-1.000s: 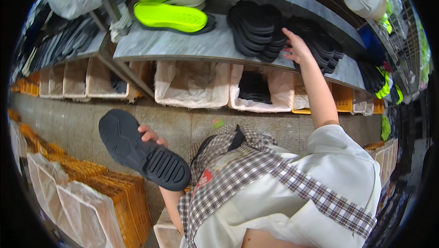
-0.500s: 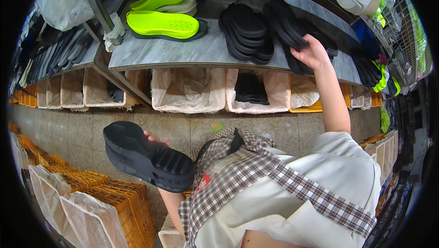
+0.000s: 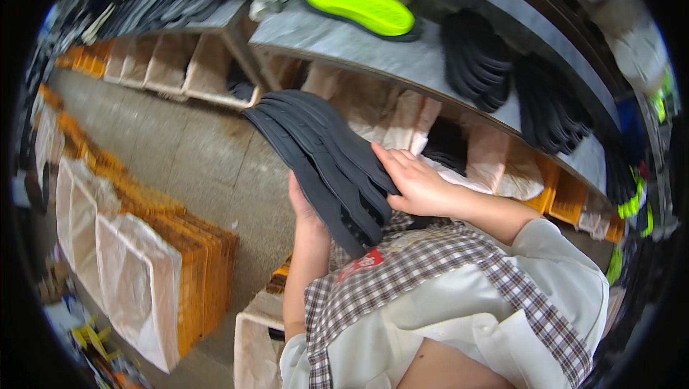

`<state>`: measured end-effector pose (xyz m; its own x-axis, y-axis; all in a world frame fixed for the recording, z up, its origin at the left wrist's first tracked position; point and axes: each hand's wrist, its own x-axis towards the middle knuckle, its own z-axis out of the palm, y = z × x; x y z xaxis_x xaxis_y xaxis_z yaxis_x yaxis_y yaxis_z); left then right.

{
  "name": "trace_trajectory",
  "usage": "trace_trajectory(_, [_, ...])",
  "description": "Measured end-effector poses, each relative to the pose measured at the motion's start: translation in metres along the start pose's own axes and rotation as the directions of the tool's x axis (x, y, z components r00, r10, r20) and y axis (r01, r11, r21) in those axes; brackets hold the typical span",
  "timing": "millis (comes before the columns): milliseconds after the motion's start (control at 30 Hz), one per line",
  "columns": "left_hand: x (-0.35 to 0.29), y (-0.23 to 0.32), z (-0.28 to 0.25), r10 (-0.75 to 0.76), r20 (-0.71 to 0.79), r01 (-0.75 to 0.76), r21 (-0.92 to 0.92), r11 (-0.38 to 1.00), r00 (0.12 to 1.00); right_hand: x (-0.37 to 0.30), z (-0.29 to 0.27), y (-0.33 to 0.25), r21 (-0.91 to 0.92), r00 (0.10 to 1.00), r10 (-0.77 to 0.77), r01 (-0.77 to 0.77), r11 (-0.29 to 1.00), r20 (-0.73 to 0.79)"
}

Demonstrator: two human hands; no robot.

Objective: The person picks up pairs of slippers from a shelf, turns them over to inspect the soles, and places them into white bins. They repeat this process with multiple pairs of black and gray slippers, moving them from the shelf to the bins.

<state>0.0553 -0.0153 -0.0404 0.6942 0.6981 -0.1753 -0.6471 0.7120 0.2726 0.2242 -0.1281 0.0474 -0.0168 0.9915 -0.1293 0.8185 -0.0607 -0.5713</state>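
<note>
A stack of several black shoe soles (image 3: 323, 152) is held in front of my chest, tilted, with its layered side edges showing. My left hand (image 3: 304, 206) is closed round its left side from below, with the fingers mostly hidden behind the soles. On the right side my right hand (image 3: 418, 182) grips the stack near its lower end, fingers pressed along the edge. Two more piles of black soles, a nearer pile (image 3: 474, 62) and one farther right (image 3: 552, 105), lie on the grey bench (image 3: 287, 34). Bright yellow-green soles (image 3: 359, 7) rest at the bench's left part.
Under the bench stand lined bins (image 3: 409, 120), one with dark pieces inside. Orange crates (image 3: 204, 281) with white liners (image 3: 136, 278) are stacked at the left. A lined crate (image 3: 251, 346) stands close by my left arm. Dark soles (image 3: 169, 5) cover another bench at far left.
My right hand has come away from the bench's black soles and now grips the stack with my left hand. The soles have moved up and right, and my view has turned left.
</note>
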Motion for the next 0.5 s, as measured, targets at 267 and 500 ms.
trace_trajectory(267, [-0.017,0.015,-0.048,0.148,-0.145,-0.123,0.164,0.979,0.978,0.061,0.002,0.039,0.356,0.887,-0.094,-0.083,0.931,0.452])
trace_trajectory(500, [-0.02,0.0,-0.088,0.363,-0.12,-0.01,0.941,0.338,0.924,0.153,0.076,0.06,0.764,0.932,-0.275,-0.002,0.645,0.235])
